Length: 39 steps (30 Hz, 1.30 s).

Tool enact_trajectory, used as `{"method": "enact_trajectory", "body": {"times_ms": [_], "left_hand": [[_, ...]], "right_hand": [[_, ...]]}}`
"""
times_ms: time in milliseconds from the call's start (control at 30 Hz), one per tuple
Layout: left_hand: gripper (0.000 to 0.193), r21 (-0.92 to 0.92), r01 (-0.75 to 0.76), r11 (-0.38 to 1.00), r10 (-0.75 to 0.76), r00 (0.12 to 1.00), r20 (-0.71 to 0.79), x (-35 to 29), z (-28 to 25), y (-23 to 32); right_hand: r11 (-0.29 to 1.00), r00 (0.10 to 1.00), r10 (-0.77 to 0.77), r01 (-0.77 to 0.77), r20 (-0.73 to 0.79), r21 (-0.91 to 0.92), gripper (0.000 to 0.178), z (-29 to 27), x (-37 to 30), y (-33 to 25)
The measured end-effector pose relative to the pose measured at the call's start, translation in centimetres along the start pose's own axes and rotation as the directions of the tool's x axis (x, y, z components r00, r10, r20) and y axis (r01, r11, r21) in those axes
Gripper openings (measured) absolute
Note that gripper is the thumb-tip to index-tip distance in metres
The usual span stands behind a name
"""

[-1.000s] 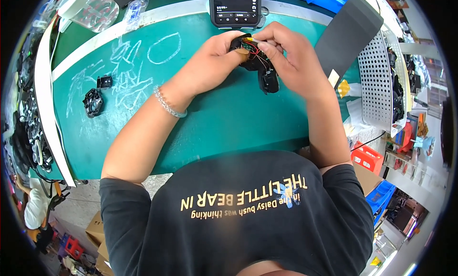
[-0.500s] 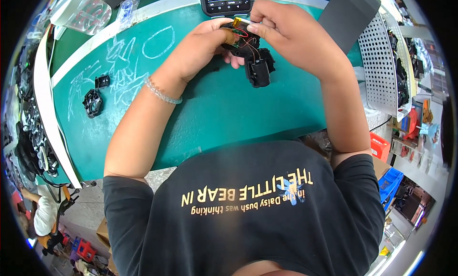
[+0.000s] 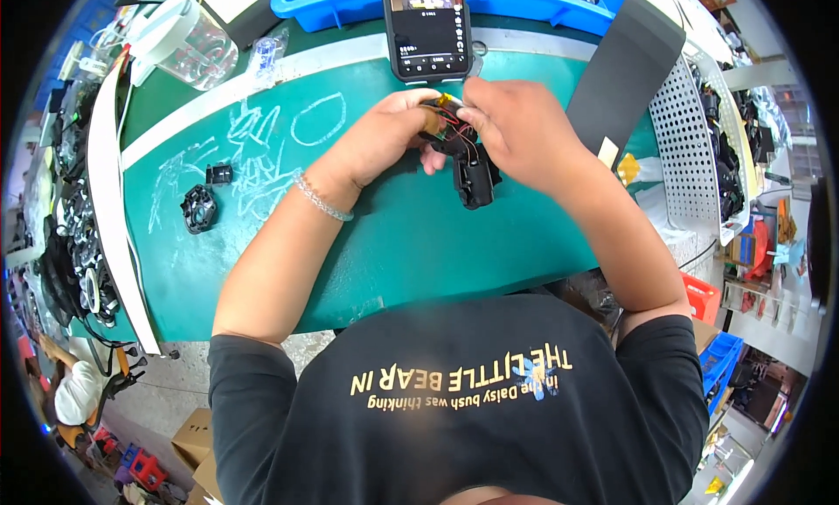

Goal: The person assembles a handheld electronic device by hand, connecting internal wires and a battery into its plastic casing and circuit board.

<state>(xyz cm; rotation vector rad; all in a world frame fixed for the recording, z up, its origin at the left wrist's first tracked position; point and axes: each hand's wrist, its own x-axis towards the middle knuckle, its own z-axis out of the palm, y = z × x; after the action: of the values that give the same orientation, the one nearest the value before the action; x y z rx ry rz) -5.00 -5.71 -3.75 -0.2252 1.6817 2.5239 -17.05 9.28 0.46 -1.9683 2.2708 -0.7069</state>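
Note:
Above the far part of the green table, my left hand (image 3: 393,136) is closed round an opened black plastic device (image 3: 473,183) with thin red wires running out of it. Its hollow, tube-like part hangs down between my hands. My right hand (image 3: 517,131) pinches what looks like a small flat silver battery (image 3: 449,100) with yellow tape, at the top of the device. Fingers hide most of this battery. To the left on the table lie a round black housing part (image 3: 199,209) and a small black rectangular part (image 3: 218,174).
A phone (image 3: 428,38) stands upright beyond my hands, before a blue bin (image 3: 350,9). At right are a dark grey panel (image 3: 625,77) and a perforated white basket (image 3: 699,142) with black parts. A clear plastic jug (image 3: 197,55) stands far left. Chalk drawings mark the green table (image 3: 411,252).
My view has tilted up, so the table and hands sit lower in it and more of the phone and blue bin shows. Both hands keep their hold on the device and battery.

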Motion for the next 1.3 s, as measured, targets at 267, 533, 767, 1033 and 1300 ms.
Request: {"method": "enact_trajectory", "body": {"times_ms": [267, 533, 767, 1033, 1300], "left_hand": [[0.024, 0.046, 0.008, 0.999, -0.008, 1.0, 0.0, 0.0, -0.2, -0.2], [0.012, 0.133, -0.052, 0.99, 0.055, 0.998, -0.013, 0.2, 0.6, -0.7], [0.013, 0.153, -0.103, 0.983, 0.12, 0.987, -0.105, 0.1, 1.0, -0.8], [0.014, 0.187, -0.121, 0.975, 0.134, 0.989, -0.058, -0.3, 1.3, -0.6], [0.023, 0.332, -0.128, 0.935, 0.16, 0.985, -0.071, -0.8, 1.5, -1.0]], "right_hand": [[0.983, 0.997, -0.019, 0.033, 0.077, -0.178, 0.009, -0.4, 0.2, -0.6], [0.996, 0.994, 0.031, -0.039, -0.109, -0.077, 0.015, -0.2, -0.7, -0.8], [0.831, 0.964, 0.253, -0.257, 0.076, 0.494, 0.03, 1.4, -0.9, 0.8], [0.666, 0.977, 0.196, -0.197, 0.086, 0.719, 0.04, 3.0, -1.2, 1.9], [0.671, 0.984, 0.177, -0.138, 0.023, 0.729, 0.042, 2.9, -1.3, 1.6]]}}
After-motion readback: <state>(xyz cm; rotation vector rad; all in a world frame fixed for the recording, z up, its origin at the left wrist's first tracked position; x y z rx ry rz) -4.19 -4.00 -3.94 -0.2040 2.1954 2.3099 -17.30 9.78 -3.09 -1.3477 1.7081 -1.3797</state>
